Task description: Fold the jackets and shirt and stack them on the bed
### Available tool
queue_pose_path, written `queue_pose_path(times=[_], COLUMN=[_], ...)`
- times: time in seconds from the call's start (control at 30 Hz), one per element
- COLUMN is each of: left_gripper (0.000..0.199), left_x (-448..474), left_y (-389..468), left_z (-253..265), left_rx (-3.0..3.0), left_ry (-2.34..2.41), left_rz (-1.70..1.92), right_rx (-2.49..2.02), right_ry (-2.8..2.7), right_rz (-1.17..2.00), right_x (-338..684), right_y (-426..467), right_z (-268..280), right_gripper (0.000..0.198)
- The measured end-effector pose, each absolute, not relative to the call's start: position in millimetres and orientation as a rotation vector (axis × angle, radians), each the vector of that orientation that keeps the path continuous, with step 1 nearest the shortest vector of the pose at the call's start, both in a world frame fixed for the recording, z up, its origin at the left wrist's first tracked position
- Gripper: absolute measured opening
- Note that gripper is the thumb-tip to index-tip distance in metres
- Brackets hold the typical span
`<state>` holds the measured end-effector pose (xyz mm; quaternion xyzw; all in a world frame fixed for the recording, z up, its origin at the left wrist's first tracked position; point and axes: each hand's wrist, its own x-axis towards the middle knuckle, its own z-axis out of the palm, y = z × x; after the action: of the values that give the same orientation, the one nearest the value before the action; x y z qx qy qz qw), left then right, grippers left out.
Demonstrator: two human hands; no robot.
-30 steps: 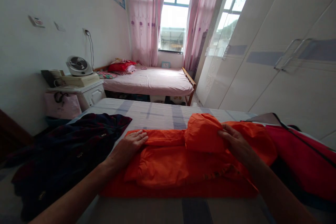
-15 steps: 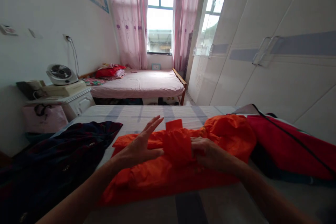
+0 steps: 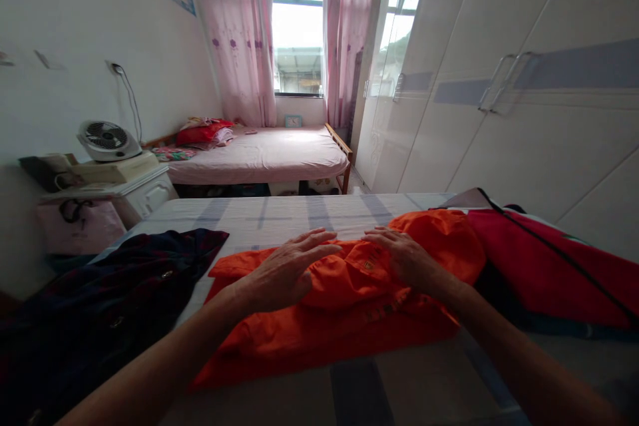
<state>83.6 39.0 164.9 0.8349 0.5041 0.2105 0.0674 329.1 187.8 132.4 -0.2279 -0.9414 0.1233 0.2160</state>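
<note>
Striped bed (image 3: 254, 213) bears orange garment (image 3: 319, 339); left hand (image 3: 279, 273) and right hand (image 3: 407, 256) over it, fingers extended. Beyond: pink-sheeted bed (image 3: 279, 153), window (image 3: 298, 33); wardrobe (image 3: 499, 160) at right.

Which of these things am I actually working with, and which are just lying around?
In use:
- Orange garment, under your open left hand and right hand

Apparently just lying about:
- Dark plaid garment, to its left
- Red fabric, to its right
- Fan, by the wall
- Pink bag, below the fan
</note>
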Motion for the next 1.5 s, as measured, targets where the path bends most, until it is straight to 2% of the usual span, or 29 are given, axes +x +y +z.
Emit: queue_pose_path(times=[0.1,0.17,0.27,0.3,0.37,0.5,0.67,0.77,0.93,1.07,1.17,1.27,1.37,1.5], left_gripper=[0.076,0.055,0.011,0.007,0.009,0.013,0.051,0.06,0.056,0.042,0.043,0.05,0.059,0.062], left_x=[93.2,100.0,108.2,109.4,106.8,71.0,-7.3,-32.3,-28.9,-14.7,-3.9,5.0,12.4,16.8], left_y=[51.1,54.0,45.1,39.2,26.2,15.5,25.3,18.9,-0.3,-5.6,-11.1,-20.7,-29.1,-31.4], left_z=[163.6,160.9,163.3,166.6,175.3,182.1,149.7,130.1,118.0,116.6,117.3,108.1,87.1,67.3], left_rx=[2.603,2.647,2.663,2.654,2.58,2.134,1.548,1.42,1.349,1.608,1.935,2.214,2.11,1.935], left_ry=[1.45,1.449,1.472,1.477,1.497,1.7,1.992,1.928,1.757,2.237,2.526,2.484,2.409,2.373], left_rz=[0.429,0.318,0.243,0.252,0.314,0.453,0.6,0.627,0.739,0.602,0.592,0.495,0.27,0.191], right_rx=[-0.59,-0.562,-0.635,-0.672,-0.727,-0.877,-0.975,-0.914,-1.038,-1.107,-1.063,-0.832,-0.697,-0.774], right_ry=[-2.725,-2.78,-2.744,-2.7,-2.604,-2.495,-2.436,-2.481,-2.528,-2.488,-2.449,-2.454,-2.673,-2.877], right_rz=[0.145,0.104,0.101,0.12,0.203,0.413,0.47,0.479,0.376,0.288,0.222,0.122,0.132,0.283], right_x=[328.9,330.8,337.7,340.4,344.4,340.0,322.1,315.2,298.5,279.3,268.0,259.7,250.7,240.4], right_y=[202.8,207.6,212.7,214.6,218.8,225.8,227.2,229.6,250.3,256.9,237.8,208.0,186.9,181.3], right_z=[120.7,114.1,108.0,107.2,107.1,110.6,112.6,109.4,106.0,111.3,120.5,121.4,101.4,71.3], right_gripper=[0.066,0.057,0.031,0.024,0.017,0.018,0.03,0.032,0.023,0.021,0.031,0.041,0.049,0.057])
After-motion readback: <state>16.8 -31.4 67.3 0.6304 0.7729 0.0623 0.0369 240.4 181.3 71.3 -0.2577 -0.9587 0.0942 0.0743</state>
